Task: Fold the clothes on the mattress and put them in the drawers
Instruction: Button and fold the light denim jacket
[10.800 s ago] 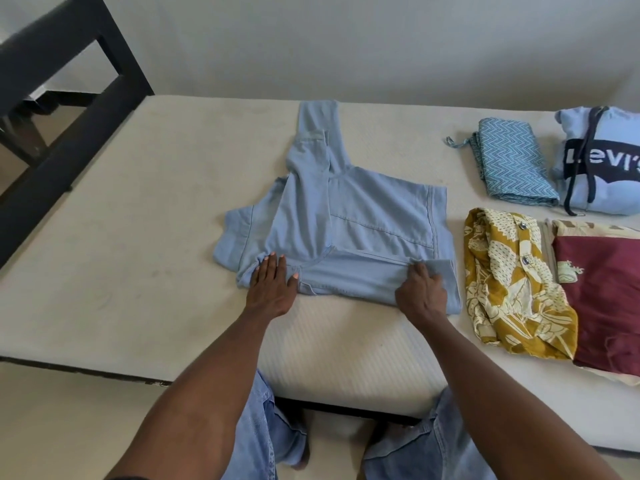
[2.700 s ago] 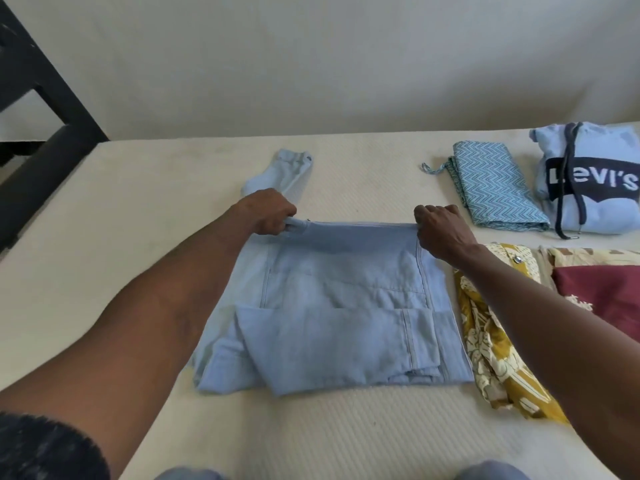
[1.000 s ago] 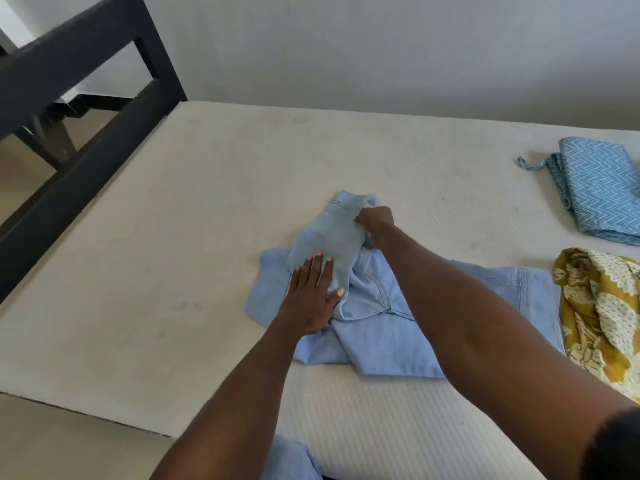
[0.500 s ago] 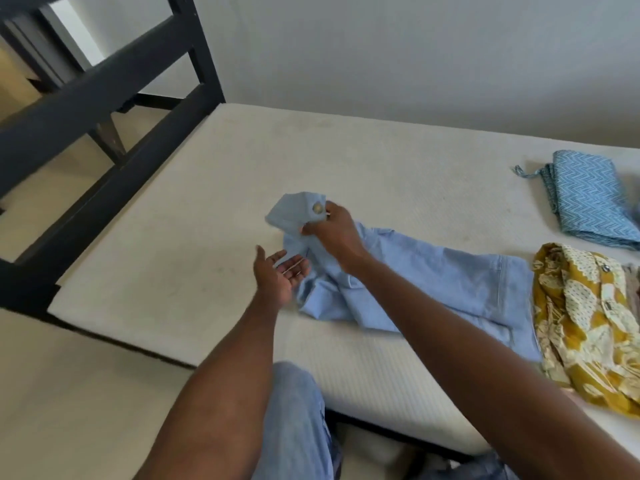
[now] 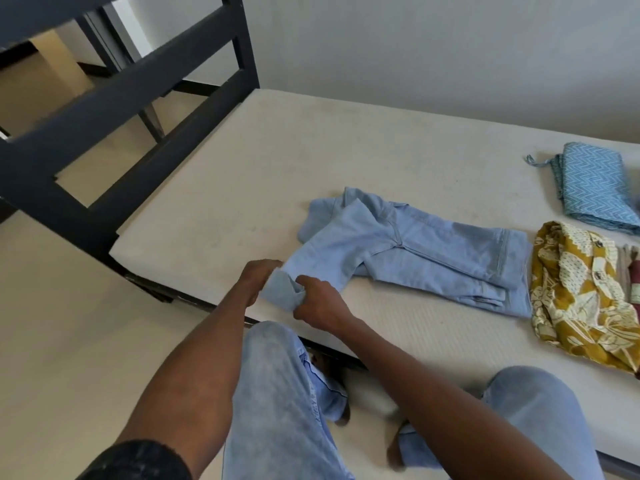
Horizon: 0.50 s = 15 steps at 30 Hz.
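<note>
A light blue denim shirt (image 5: 415, 251) lies partly folded on the cream mattress (image 5: 311, 161), with one sleeve stretched toward the near edge. My left hand (image 5: 258, 278) and my right hand (image 5: 320, 306) both pinch the sleeve's cuff (image 5: 282, 294) just above the mattress's front edge. The rest of the shirt rests flat to the right of my hands. No drawers are in view.
A folded mustard patterned shirt (image 5: 581, 289) lies right of the denim shirt, a folded blue zigzag cloth (image 5: 592, 188) behind it, a maroon garment (image 5: 635, 282) at the right edge. A black bed frame (image 5: 138, 98) stands at left. My knees in jeans are below.
The sleeve has been pulled from on top of the shirt toward the near edge. My left hand, open half a second ago, now grips the cuff together with my right hand.
</note>
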Tool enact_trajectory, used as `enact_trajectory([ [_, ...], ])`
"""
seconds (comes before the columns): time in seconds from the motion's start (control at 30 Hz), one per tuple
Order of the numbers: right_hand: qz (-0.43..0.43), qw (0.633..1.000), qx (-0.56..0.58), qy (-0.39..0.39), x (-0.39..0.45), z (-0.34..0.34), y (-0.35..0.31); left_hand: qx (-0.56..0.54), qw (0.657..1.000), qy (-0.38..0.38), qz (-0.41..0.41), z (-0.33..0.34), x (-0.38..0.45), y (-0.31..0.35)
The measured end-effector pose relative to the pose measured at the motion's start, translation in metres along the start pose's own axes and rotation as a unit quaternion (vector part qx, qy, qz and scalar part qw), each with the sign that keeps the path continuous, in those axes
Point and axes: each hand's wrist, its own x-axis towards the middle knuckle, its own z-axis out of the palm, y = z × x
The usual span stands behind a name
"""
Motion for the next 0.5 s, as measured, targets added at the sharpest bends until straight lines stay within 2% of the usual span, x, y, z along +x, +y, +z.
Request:
enact_trajectory([
  [0.07,-0.009,0.997,0.020,-0.068,-0.003,-0.015,-0.006,0.052,0.994,0.052,0.087,-0.011,0.014,0.001],
  [0.1,-0.012,0.994,0.022,-0.108,-0.005,-0.025,-0.009,0.131,0.973,0.078,0.173,-0.017,0.021,0.004],
  [0.17,-0.022,0.986,-0.017,-0.166,-0.003,-0.045,-0.014,0.310,0.887,0.093,0.329,-0.025,0.045,0.010],
  [0.2,-0.026,0.981,-0.050,-0.183,-0.001,-0.054,-0.015,0.380,0.830,0.087,0.398,-0.023,0.052,0.019],
  [0.27,-0.028,0.970,-0.103,-0.220,0.005,-0.065,-0.012,0.465,0.735,0.028,0.493,-0.013,0.061,0.041],
  [0.33,-0.025,0.959,-0.111,-0.259,0.012,-0.070,-0.003,0.548,0.663,-0.040,0.508,0.003,0.058,0.062],
  [0.4,-0.017,0.953,-0.088,-0.288,0.011,-0.074,0.006,0.607,0.600,-0.072,0.516,0.022,0.056,0.075],
  [0.47,-0.010,0.948,-0.057,-0.312,0.009,-0.076,0.016,0.605,0.591,-0.084,0.528,0.043,0.060,0.077],
  [0.5,-0.003,0.946,-0.041,-0.322,0.008,-0.078,0.020,0.586,0.609,-0.096,0.526,0.053,0.062,0.079],
])
